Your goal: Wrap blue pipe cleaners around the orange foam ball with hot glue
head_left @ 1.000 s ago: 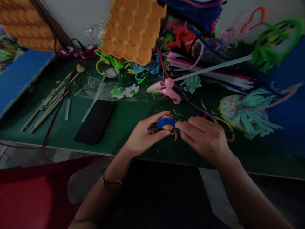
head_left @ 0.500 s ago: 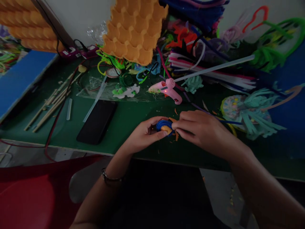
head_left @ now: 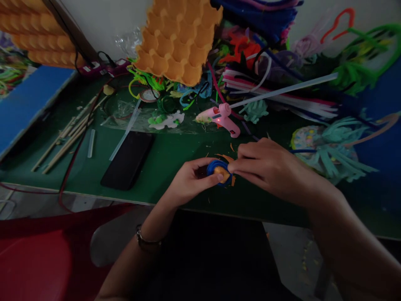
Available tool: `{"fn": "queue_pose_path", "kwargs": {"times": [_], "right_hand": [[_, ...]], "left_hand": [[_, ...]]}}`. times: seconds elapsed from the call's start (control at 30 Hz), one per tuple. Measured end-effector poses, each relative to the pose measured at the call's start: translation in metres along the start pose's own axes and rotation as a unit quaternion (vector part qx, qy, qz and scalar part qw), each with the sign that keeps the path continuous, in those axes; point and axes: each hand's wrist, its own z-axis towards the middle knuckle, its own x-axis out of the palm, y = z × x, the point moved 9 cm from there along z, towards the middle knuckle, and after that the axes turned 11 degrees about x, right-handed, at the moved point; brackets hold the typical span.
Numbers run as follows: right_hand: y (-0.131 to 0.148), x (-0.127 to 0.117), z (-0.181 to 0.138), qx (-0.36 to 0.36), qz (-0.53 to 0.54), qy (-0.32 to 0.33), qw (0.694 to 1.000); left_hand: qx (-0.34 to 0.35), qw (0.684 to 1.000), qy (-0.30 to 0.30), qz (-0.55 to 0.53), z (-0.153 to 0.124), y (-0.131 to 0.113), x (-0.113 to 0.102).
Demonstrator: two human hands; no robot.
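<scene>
My left hand (head_left: 191, 184) pinches a small orange piece wrapped in blue pipe cleaner (head_left: 218, 170) just above the green table (head_left: 163, 163). My right hand (head_left: 272, 169) is closed on the same piece from the right, thumb and fingers pinched at its edge. A loose end of the blue pipe cleaner (head_left: 302, 151) trails off to the right behind my right hand. Orange scraps lie on the table around the piece. A pink glue gun (head_left: 222, 118) with a lit red light and a long clear glue stick (head_left: 282, 90) lies just beyond my hands.
A black phone (head_left: 128, 160) lies left of my hands. Wooden sticks (head_left: 62, 142) and a short glue stick lie at the far left. Orange egg trays (head_left: 178, 37), piles of coloured pipe cleaners (head_left: 282, 100) and teal crafted pieces (head_left: 332, 146) crowd the back and right. A red chair (head_left: 34, 259) is below left.
My right hand moved left and over the piece, drawing the blue pipe cleaner around it. The left hand kept its grip and turned slightly.
</scene>
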Motion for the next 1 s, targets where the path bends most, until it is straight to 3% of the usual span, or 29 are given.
{"fn": "queue_pose_path", "kwargs": {"times": [0.17, 0.3, 0.6, 0.67, 0.73, 0.8, 0.87, 0.93, 1.0], "right_hand": [[0.001, -0.001, -0.004, 0.009, 0.003, -0.016, 1.0], [-0.001, -0.001, -0.005, 0.021, 0.046, -0.015, 0.999], [-0.005, -0.028, -0.007, 0.041, 0.008, -0.058, 0.997], [-0.01, -0.04, -0.009, 0.066, 0.007, -0.102, 0.993], [-0.016, -0.062, -0.018, 0.086, 0.03, -0.217, 0.972], [-0.027, -0.084, -0.036, 0.114, 0.06, -0.359, 0.924], [-0.04, -0.092, -0.054, 0.157, 0.095, -0.446, 0.876], [-0.053, -0.087, -0.058, 0.198, 0.125, -0.44, 0.867], [-0.06, -0.078, -0.053, 0.221, 0.129, -0.391, 0.884]], "left_hand": [[0.007, 1.0, -0.024, -0.016, -0.003, -0.001, 0.0], [-0.006, 0.999, -0.009, -0.036, -0.003, -0.001, 0.002], [-0.039, 0.998, 0.003, -0.056, 0.001, -0.002, 0.003], [-0.039, 0.996, -0.006, -0.075, -0.003, -0.003, -0.003], [-0.039, 0.994, -0.023, -0.1, -0.008, -0.005, -0.015], [-0.032, 0.989, -0.062, -0.128, -0.012, -0.011, -0.033], [-0.008, 0.981, -0.118, -0.151, -0.016, -0.021, -0.057], [0.02, 0.97, -0.163, -0.178, -0.019, -0.033, -0.077], [0.056, 0.955, -0.192, -0.221, -0.022, -0.046, -0.09]]}}
